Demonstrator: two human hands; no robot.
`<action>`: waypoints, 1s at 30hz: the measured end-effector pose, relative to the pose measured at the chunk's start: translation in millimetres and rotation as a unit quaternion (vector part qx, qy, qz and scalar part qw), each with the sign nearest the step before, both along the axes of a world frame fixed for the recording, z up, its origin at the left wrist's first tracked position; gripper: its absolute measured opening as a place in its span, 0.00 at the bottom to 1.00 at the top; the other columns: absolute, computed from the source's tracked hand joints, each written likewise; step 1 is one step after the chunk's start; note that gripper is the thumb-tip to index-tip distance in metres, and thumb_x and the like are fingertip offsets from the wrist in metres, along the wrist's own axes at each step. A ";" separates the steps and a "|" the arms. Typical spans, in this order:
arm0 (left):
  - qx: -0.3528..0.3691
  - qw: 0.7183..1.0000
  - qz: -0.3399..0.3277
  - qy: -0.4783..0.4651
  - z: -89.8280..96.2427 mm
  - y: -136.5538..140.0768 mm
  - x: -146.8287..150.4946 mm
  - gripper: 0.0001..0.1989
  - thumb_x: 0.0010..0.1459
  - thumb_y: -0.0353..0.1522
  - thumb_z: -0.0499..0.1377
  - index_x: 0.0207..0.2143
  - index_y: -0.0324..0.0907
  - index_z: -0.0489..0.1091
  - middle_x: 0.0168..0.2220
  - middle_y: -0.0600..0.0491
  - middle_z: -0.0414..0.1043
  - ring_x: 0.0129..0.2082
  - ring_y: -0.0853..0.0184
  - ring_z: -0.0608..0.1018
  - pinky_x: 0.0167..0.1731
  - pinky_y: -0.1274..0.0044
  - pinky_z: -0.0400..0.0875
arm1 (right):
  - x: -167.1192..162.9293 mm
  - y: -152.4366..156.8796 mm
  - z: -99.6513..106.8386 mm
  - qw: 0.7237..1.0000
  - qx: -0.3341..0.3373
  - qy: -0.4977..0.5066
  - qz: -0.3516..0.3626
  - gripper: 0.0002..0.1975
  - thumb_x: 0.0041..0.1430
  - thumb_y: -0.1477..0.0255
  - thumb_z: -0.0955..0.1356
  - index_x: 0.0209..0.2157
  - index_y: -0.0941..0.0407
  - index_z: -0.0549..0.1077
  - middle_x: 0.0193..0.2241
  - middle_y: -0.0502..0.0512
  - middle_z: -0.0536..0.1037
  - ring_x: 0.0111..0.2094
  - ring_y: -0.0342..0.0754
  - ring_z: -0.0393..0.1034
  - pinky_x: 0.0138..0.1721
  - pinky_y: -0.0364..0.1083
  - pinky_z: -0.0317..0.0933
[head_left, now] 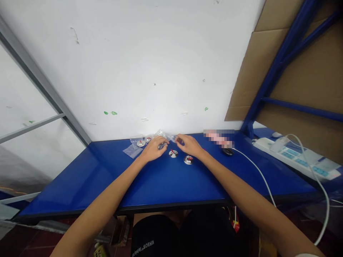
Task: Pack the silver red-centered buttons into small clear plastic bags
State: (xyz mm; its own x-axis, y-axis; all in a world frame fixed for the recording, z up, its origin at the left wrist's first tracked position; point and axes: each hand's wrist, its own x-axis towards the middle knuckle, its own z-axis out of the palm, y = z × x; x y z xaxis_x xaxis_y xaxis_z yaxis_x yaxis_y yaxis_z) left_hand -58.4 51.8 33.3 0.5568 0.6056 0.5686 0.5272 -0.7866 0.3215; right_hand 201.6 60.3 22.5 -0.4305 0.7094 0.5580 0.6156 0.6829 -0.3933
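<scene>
My left hand [154, 149] is curled above the blue table, its thumb and fingers closed round a small shiny metal piece [162, 145], mostly hidden by the fingers. To its right, my right hand [189, 145] has bent fingers with a gap between thumb and forefinger, and nothing shows in it. Between and below the hands lie a shiny metal disc with a red stem [173, 154], like a spinning top, and a domed metal disc with red on it [188, 160]. Another red-stemmed disc [140, 143] lies left of my left hand.
Clear plastic bags [133, 151] lie at the left, with more crumpled plastic [161, 133] by the white wall. A black mouse-like object [228, 152] sits right of my right hand. A white power strip [297, 159] with cables lies at the far right, near a blue frame [270, 78].
</scene>
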 end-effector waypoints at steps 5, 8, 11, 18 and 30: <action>0.020 1.000 0.022 -0.002 4.1 -17.7 19.8 0.21 0.68 0.30 0.58 0.62 0.46 0.68 0.57 0.44 0.73 0.58 0.54 0.76 0.60 0.60 0.72 | -16.5 -4.9 -11.4 0.998 -0.004 -0.028 0.054 0.10 0.67 0.76 0.69 0.48 0.52 0.74 0.41 0.54 0.83 0.41 0.50 0.79 0.44 0.45 0.67; 0.052 0.997 0.047 0.022 4.4 -17.8 19.2 0.29 0.66 0.28 0.60 0.68 0.46 0.62 0.63 0.43 0.68 0.64 0.52 0.71 0.64 0.57 0.69 | -14.0 -2.9 -13.5 0.997 0.006 -0.015 0.075 0.12 0.67 0.78 0.68 0.50 0.52 0.74 0.43 0.55 0.83 0.40 0.51 0.79 0.44 0.47 0.69; 0.069 0.995 0.054 0.048 1.9 -11.6 13.6 0.25 0.67 0.29 0.61 0.65 0.46 0.66 0.60 0.44 0.72 0.60 0.52 0.71 0.61 0.57 0.69 | -9.2 -1.3 -10.4 0.997 0.013 0.012 0.077 0.17 0.67 0.79 0.66 0.54 0.51 0.73 0.44 0.55 0.83 0.40 0.51 0.79 0.45 0.48 0.71; 0.060 0.997 0.030 0.032 -4.3 0.4 5.5 0.05 0.71 0.29 0.57 0.44 0.44 0.72 0.42 0.49 0.76 0.46 0.57 0.75 0.51 0.64 0.70 | -6.0 1.5 -10.1 0.994 -0.002 0.059 0.089 0.21 0.65 0.77 0.68 0.59 0.51 0.71 0.44 0.55 0.80 0.43 0.52 0.77 0.49 0.52 0.72; 0.056 0.997 -0.030 -0.050 7.5 -11.9 12.9 0.06 0.69 0.32 0.63 0.36 0.45 0.78 0.48 0.48 0.73 0.53 0.58 0.73 0.57 0.62 0.69 | -4.3 -9.7 -1.1 0.989 0.025 0.003 0.146 0.42 0.61 0.69 0.75 0.73 0.49 0.57 0.70 0.64 0.66 0.69 0.65 0.61 0.68 0.66 0.59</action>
